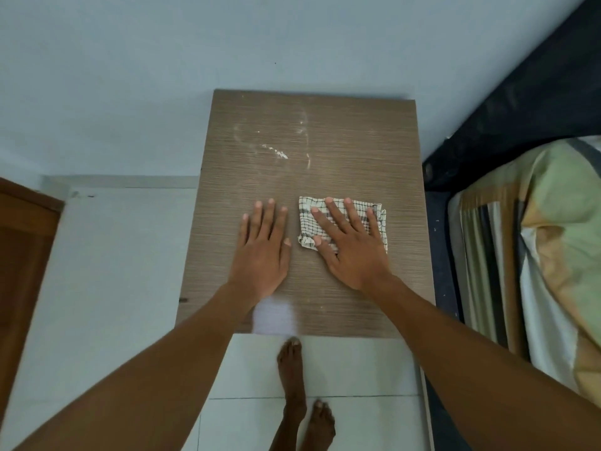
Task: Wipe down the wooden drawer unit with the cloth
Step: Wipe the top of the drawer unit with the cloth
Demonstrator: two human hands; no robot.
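Observation:
The wooden drawer unit (357,151) shows only its brown top, seen from above against a pale wall. White dusty marks and crumbs lie on its far half. A folded white cloth with a dark check pattern (307,222) lies flat on the top, right of centre. My right hand (349,242) presses flat on the cloth with fingers spread, covering most of it. My left hand (263,249) rests flat on the bare wood just left of the cloth, holding nothing. The drawer fronts are hidden from this angle.
A bed with a patterned sheet (553,255) and dark headboard (527,92) stands close on the right. A brown wooden door (22,255) is at the left. My bare feet (292,379) stand on white floor tiles in front of the unit.

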